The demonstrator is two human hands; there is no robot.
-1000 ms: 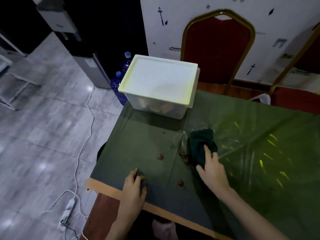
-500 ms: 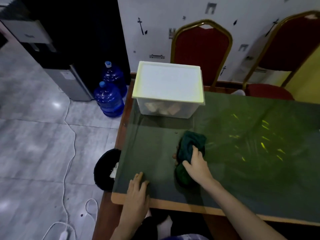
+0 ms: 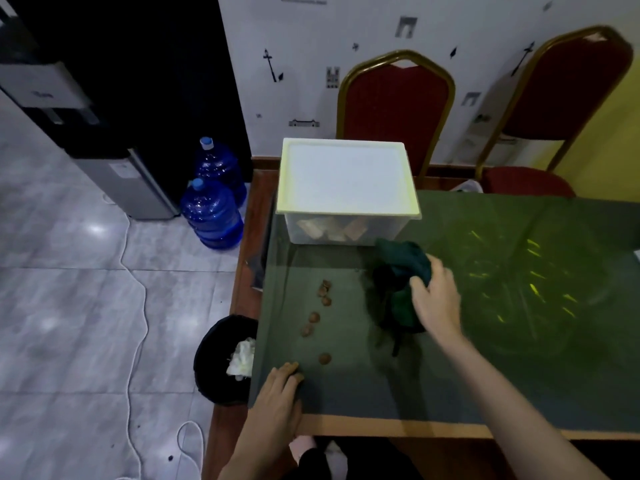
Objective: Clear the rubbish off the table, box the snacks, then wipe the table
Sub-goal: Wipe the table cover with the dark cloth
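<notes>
A dark green cloth (image 3: 401,271) lies bunched on the green-covered table (image 3: 485,341). My right hand (image 3: 436,299) rests on its right side with fingers curled over it. My left hand (image 3: 280,393) lies flat on the table's near left corner. Several small brown scraps (image 3: 320,313) are scattered in a line between the two hands. A clear storage box with a white lid (image 3: 346,178) stands at the far left of the table, snack packets showing through its wall.
A black bin (image 3: 221,362) with crumpled white paper stands on the floor left of the table. Two blue water bottles (image 3: 211,216) and a dispenser (image 3: 114,168) sit further left. Two red chairs (image 3: 394,109) stand behind the table. A white cable (image 3: 135,306) runs over the floor.
My right hand has carried the cloth away from me and to the right, toward the box. Several brown scraps now show where the cloth was. My left hand stays at the corner.
</notes>
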